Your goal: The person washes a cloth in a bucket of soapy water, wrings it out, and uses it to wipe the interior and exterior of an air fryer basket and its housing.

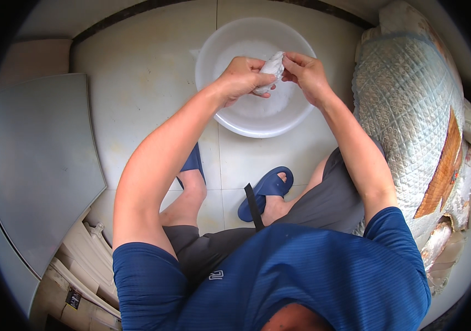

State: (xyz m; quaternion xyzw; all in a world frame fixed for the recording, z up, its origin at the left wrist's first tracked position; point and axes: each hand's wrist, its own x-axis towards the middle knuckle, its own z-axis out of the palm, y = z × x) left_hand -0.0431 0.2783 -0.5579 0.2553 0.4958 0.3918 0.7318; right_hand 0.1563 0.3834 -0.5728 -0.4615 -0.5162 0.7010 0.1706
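Note:
A bunched-up white cloth is held above a round white plastic basin. My left hand grips it around its lower left part, with the thumb across the front. At the cloth's upper right end, my right hand pinches it between thumb and fingers. Beneath the hands the basin stands on the floor, its bottom whitish; whether it holds water I cannot tell. Part of the cloth is hidden by my fingers.
Pale floor tiles surround the basin. A padded seat with a quilted cover stands at the right. At the left is a grey glossy-topped piece of furniture. My feet, in blue slippers, are below the basin.

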